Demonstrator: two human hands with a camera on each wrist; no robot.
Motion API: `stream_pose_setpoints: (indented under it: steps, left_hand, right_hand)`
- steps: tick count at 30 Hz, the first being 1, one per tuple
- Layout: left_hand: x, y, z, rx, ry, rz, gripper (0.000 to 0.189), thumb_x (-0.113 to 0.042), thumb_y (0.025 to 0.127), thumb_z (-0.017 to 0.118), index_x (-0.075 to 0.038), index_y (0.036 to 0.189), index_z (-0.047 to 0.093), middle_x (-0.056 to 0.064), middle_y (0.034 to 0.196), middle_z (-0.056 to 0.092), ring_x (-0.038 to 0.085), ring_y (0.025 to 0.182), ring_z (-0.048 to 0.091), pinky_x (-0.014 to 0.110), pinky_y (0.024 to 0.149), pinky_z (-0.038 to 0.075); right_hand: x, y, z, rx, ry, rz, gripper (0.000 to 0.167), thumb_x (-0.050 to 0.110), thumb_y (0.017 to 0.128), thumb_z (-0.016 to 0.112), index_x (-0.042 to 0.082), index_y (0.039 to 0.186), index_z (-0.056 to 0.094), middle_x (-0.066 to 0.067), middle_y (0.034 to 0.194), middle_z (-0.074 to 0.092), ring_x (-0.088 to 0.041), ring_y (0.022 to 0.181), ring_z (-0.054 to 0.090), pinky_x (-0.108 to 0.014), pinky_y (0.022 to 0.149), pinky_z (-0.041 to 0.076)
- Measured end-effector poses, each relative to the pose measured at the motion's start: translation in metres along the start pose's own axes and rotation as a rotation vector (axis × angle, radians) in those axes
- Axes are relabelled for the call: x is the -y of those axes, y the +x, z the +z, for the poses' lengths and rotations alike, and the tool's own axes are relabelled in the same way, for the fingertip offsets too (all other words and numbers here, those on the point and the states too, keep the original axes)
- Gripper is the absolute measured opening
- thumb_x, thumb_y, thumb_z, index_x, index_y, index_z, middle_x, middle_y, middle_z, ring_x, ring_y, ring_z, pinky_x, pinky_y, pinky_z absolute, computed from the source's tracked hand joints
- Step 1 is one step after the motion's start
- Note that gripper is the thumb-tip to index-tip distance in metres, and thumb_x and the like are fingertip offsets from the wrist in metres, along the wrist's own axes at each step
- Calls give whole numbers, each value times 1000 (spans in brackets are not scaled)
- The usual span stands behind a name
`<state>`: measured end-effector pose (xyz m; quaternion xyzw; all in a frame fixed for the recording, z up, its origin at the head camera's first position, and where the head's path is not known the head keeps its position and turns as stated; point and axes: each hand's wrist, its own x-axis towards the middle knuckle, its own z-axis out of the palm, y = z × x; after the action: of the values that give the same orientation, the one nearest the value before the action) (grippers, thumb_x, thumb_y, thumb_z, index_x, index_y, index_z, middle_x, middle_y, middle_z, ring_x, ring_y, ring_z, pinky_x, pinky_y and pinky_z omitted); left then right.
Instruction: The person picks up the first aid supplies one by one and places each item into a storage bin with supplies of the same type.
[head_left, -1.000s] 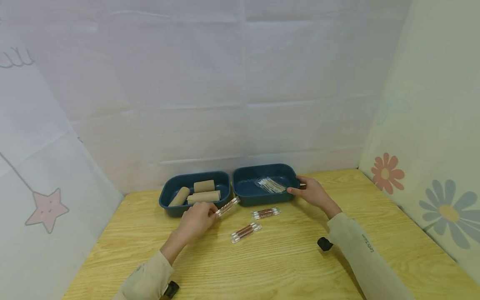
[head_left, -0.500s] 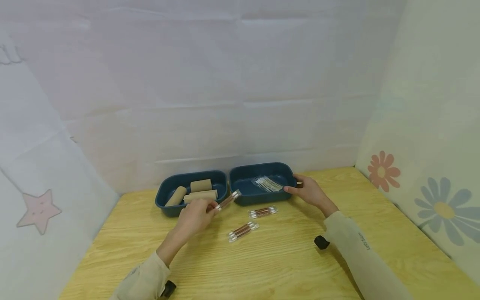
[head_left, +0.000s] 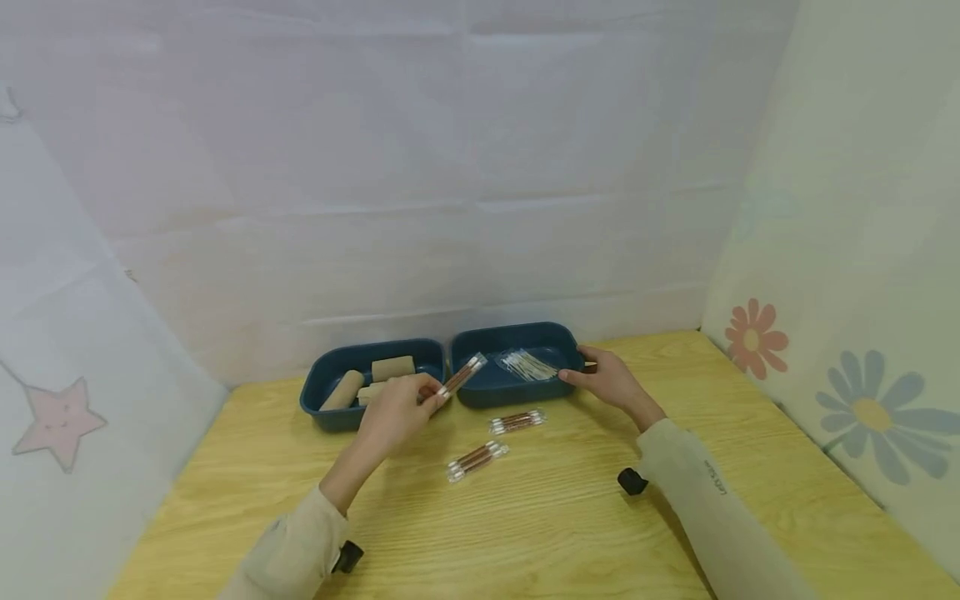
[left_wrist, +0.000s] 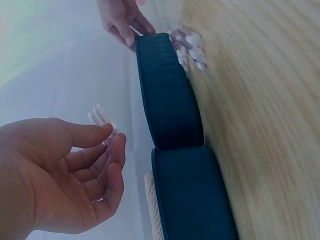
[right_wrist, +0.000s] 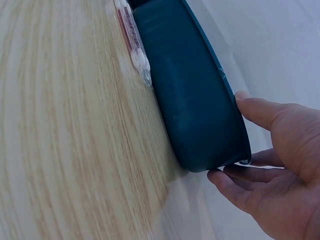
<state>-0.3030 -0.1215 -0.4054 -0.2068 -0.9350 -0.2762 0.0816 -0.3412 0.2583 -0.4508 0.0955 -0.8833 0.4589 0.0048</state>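
- I have the left hand [head_left: 395, 408] pinching one clear-wrapped swab packet [head_left: 462, 375] by its lower end, thumb against fingers; far end sticks up.
- Packet is up in the air, above where the two trays meet, leaning over the right tray's near-left corner; left wrist view shows it apart from both rims.
- My right hand [head_left: 609, 382] grips the right tray [head_left: 502, 398] at its outer end, thumb on rim, fingers against the end wall.
- Risks, my guess: end-only hold plus slick wrap, so packet could twist or slip; held low, it could snag a rim; a right-hand tug could shift the tray underneath.
- In the way: the adjoining rims; the left tray [head_left: 330, 423], crowded with cardboard tubes [head_left: 342, 390], right beside the left hand.
- Around: pale swab bundle [head_left: 525, 364] inside the right tray; rear loose packet [head_left: 517, 422] just before that tray, front loose packet [head_left: 477, 461] nearer me, both on the wooden table [head_left: 525, 517].
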Motion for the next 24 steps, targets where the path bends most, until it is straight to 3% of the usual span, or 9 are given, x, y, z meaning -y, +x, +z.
stream_pose_setpoints:
  steps: [4,9,16,20,24]
  left_hand:
    - [-2,10,-1,20,-119,-9,14,-22,99,71,-11,108,74,1,91,70,14,60,60,35,52,48]
    - [-4,18,4,130,-351,-81,23,-20,100,70,-8,119,70,5,100,69,18,69,66,36,59,53]
    - [-4,37,11,193,-608,-183,25,-13,103,64,-1,125,64,14,107,72,27,71,58,34,63,47]
    - [-2,45,11,197,-640,-215,28,-14,103,65,1,126,64,15,108,73,29,73,57,33,65,47]
    - [4,47,13,188,-634,-260,34,-17,102,67,1,130,64,11,105,74,21,65,53,32,65,47]
  right_hand:
    - [1,0,1,-5,-4,0,89,42,97,72,1,160,26,-22,162,27,-44,136,43,-55,101,47]
    - [1,-2,3,-4,-14,1,87,42,97,71,1,160,27,-24,160,30,-44,135,46,-55,100,47]
    - [1,-1,3,-6,-12,-4,89,45,96,71,2,161,27,-21,161,30,-42,135,46,-55,101,47]
    - [-1,0,4,-7,-24,-9,89,46,96,71,1,160,27,-23,160,30,-43,134,47,-54,100,48]
    - [1,1,6,0,-23,-5,89,46,96,71,2,161,28,-23,160,31,-43,134,47,-54,99,48]
